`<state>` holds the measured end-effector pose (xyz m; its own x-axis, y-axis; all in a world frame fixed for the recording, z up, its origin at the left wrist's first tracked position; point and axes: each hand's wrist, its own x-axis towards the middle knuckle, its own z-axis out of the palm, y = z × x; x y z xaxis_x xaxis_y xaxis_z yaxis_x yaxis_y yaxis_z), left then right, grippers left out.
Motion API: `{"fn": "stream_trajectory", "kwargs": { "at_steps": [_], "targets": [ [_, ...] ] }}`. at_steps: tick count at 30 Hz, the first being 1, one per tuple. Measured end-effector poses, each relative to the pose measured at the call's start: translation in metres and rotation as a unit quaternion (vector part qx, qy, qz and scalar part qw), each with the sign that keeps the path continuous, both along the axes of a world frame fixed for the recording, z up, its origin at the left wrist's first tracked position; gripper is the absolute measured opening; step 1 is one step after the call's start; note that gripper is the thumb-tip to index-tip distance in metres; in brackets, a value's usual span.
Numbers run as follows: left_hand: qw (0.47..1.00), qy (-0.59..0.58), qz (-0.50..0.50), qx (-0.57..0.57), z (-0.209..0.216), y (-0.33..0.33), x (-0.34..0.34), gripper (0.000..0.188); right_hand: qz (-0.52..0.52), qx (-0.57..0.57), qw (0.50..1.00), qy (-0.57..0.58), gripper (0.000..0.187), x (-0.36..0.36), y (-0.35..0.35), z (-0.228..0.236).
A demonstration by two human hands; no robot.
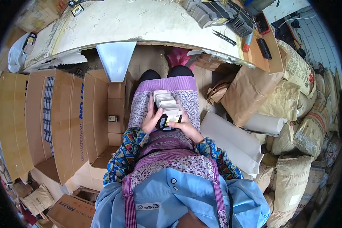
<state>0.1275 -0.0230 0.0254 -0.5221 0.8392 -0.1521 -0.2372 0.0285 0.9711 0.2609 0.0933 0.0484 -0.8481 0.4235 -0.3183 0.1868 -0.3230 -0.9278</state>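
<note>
In the head view, a stack of small packaging cards [166, 103] stands fanned above the person's lap, running from near to far, its pale edges showing in uneven steps. It sits between the two hands. The left hand [151, 118] closes on its left side, with the fingers stretched far along the edge and the thumb bent over the upper left of the nearest card. The right hand [187, 124] is clamped on the right side, its thumb lying flat across the yellow and white face of that nearest card; its other fingers are mostly hidden by the stack. Both palms lie outside the cards, which project up between the fingers.

Beneath is a floral apron [136, 112] with purple bands. To the left, an open cardboard box [95, 95] holds a small black-and-yellow piece [113, 118] well apart from the hands; farther left, another carton [70, 121] contains a long row of packages [48, 114]. On the far side, a white worktable [121, 19] bears tweezers [224, 37] and, at its right, bundled grey cards [209, 14]. A brown paper bag [250, 93] stands to the right.
</note>
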Motion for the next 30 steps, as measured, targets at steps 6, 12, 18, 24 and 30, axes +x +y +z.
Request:
{"fn": "stream_trajectory", "kwargs": {
  "at_steps": [6, 12, 18, 24, 30],
  "targets": [
    [0.998, 0.055, 0.001, 0.01, -0.012, 0.008, 0.0, 0.093, 0.037, 0.091, 0.994, -0.036, 0.101, 0.007, -0.007, 0.01],
    [0.991, 0.131, 0.012, -0.015, -0.037, 0.021, -0.005, 0.097, 0.049, 0.237, 0.964, -0.106, 0.099, 0.006, -0.012, 0.013],
    [0.991, 0.132, 0.006, 0.019, -0.032, 0.023, -0.007, 0.097, 0.058, 0.287, 0.954, -0.058, 0.099, 0.003, -0.011, 0.008],
    [0.988, 0.149, -0.026, 0.015, -0.002, 0.007, -0.013, 0.071, 0.08, 0.275, 0.954, -0.085, 0.097, 0.012, -0.005, 0.018],
    [0.972, 0.234, -0.021, 0.025, 0.026, 0.011, 0.006, 0.069, 0.058, 0.231, 0.97, -0.04, 0.096, 0.024, 0.0, 0.014]
  ]
}}
